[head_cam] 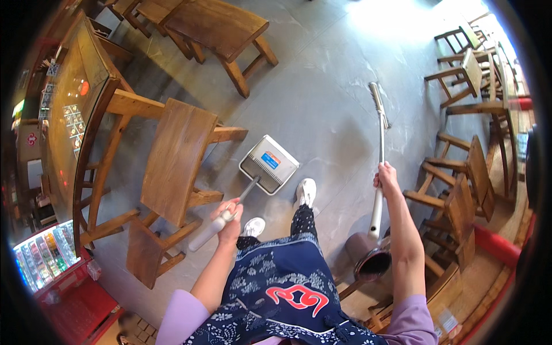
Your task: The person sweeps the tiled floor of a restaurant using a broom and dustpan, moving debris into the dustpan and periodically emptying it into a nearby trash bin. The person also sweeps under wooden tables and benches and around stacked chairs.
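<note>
My left hand (pixel 230 221) grips the grey handle of a long-handled dustpan. Its pale pan (pixel 280 168) hangs over or rests on the floor ahead of my feet; I cannot tell which. A blue and orange sticker with writing marks the pan. My right hand (pixel 387 177) is closed round the pale handle of a broom (pixel 377 211). The broom's narrow head with dark bristles (pixel 378 103) points away from me, out over the floor on the right.
Wooden benches (pixel 179 159) and a glass-topped wooden table (pixel 86 82) line the left. Wooden stools (pixel 461 211) stand along the right. A dark bin (pixel 373 265) is beside my right leg. A lit drinks fridge (pixel 47 254) stands lower left. Grey floor (pixel 319 103) runs between them.
</note>
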`<state>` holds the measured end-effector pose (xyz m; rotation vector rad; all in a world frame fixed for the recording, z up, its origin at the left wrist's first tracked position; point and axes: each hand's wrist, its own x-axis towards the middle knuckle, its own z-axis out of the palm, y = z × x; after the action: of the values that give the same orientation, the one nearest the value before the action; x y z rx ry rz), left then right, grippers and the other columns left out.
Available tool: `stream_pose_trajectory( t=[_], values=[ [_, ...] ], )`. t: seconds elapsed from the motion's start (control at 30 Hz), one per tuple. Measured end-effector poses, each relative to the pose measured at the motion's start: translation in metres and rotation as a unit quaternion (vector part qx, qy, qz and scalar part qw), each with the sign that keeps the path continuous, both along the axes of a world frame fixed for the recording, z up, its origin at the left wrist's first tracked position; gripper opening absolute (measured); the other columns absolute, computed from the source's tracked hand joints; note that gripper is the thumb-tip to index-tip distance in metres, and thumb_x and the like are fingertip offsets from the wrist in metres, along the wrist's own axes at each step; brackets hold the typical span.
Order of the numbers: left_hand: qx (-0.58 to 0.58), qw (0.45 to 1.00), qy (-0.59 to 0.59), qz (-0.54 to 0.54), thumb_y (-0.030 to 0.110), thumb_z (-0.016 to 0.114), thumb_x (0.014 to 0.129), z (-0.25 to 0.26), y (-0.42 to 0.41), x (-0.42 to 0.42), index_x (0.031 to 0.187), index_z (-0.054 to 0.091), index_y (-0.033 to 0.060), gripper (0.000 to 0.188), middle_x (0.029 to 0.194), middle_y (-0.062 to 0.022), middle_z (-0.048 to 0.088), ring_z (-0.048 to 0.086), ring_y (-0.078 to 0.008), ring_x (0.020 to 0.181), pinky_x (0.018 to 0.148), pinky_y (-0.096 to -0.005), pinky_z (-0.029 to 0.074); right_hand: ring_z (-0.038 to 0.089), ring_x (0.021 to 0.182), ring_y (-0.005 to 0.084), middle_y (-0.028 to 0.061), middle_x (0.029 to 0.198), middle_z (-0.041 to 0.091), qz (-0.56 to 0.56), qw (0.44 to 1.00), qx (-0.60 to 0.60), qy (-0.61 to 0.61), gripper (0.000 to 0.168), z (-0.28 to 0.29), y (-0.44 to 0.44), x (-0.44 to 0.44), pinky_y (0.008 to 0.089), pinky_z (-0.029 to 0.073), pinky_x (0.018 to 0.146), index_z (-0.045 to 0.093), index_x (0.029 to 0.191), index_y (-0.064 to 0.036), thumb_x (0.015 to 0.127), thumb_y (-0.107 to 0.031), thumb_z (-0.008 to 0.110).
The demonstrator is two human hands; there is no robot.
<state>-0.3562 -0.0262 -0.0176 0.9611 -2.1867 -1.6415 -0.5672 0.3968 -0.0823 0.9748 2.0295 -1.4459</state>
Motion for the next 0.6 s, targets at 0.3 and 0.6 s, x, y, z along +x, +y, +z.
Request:
stream_pose_trajectory(
  t=[0.3,0.6],
  values=[
    [-0.001,1.000,0.000,0.012,-0.012,0.062,0.068,0.002,0.024,-0.026,0.059,0.037,0.0056,0.032,0.067,-0.0029,0.052,0.063,-0.0223,0.080,0.072,-0.0323,0.050,0.046,0.032,0.0192,0.0057,0.045,0.043,0.212,0.968,0.137,0.003,0.021,-0.082,0.014,-0.110,0.0343,0.036,0.030,0.044,0.081,-0.006,0.093,-0.023,0.043],
    [0.021,0.997,-0.016,0.070,-0.011,0.062,0.070,0.007,0.028,-0.030,0.058,0.036,0.0066,0.033,0.068,-0.0016,0.050,0.062,-0.0210,0.084,0.074,-0.0326,0.048,0.059,0.082,0.0491,0.0304,0.085,0.061,0.545,0.828,0.126,-0.027,0.050,0.017,-0.013,0.088,0.0532,0.048,0.074,0.038,0.135,-0.008,0.087,-0.018,0.049]
  ],
)
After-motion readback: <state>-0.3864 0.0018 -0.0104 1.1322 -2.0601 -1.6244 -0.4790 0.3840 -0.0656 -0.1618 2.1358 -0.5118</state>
